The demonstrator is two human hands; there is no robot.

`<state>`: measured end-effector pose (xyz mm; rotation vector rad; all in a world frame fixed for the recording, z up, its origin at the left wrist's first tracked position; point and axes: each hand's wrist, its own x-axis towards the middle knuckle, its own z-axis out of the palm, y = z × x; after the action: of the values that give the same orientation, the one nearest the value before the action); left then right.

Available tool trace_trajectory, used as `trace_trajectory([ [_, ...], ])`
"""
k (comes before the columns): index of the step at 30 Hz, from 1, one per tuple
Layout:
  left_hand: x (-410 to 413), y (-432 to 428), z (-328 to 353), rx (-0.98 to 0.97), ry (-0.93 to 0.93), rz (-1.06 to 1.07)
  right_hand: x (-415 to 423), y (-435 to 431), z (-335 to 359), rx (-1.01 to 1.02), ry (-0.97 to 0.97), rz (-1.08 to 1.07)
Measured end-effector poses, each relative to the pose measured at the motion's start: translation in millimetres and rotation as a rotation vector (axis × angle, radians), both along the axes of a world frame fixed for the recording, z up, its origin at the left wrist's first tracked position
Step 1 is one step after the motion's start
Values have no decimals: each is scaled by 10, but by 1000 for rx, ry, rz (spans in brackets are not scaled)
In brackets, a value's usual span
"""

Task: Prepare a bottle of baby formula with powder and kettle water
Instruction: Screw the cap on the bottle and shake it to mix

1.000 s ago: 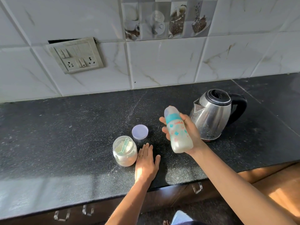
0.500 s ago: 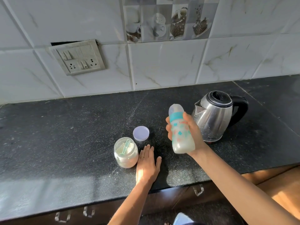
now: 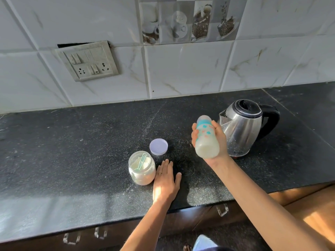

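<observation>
Above the black counter point(image 3: 72, 151), from the head view, we see the right hand point(image 3: 221, 142) wrapped around the baby bottle point(image 3: 206, 142). We find the bottle held off the surface and tilted, with milky liquid in its lower end, just in front of the steel kettle point(image 3: 243, 127). The left hand point(image 3: 165, 182) lies flat on the counter with fingers straight, holding nothing, just beside the open powder jar point(image 3: 142, 171), which has a green scoop point(image 3: 141, 162) inside. The lid point(image 3: 158, 146) lies behind the jar.
</observation>
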<state>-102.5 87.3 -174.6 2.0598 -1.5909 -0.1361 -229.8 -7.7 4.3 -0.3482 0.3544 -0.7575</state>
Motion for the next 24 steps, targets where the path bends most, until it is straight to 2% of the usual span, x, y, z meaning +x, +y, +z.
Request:
trace_trajectory([
  [4, 24, 11, -4, -11, -8, 1, -16, 91, -68, -248, 160, 101],
  [9, 6, 5, 11, 7, -6, 5, -60, -16, -35, -72, 1, -33],
  [12, 15, 16, 7, 3, -11, 6, -71, 107, -130, -219, 117, 44],
  [14, 23, 1, -1, -9, -18, 8, -61, 116, -84, -222, 121, 32],
  [18, 17, 2, -12, 7, -6, 9, -67, -9, -43, 66, -5, -109],
  [22, 21, 6, -6, 1, -20, 7, -85, 111, -112, -144, 217, 5],
  [24, 23, -6, 3, 2, -16, 5, -67, 67, -27, -115, 175, -40],
])
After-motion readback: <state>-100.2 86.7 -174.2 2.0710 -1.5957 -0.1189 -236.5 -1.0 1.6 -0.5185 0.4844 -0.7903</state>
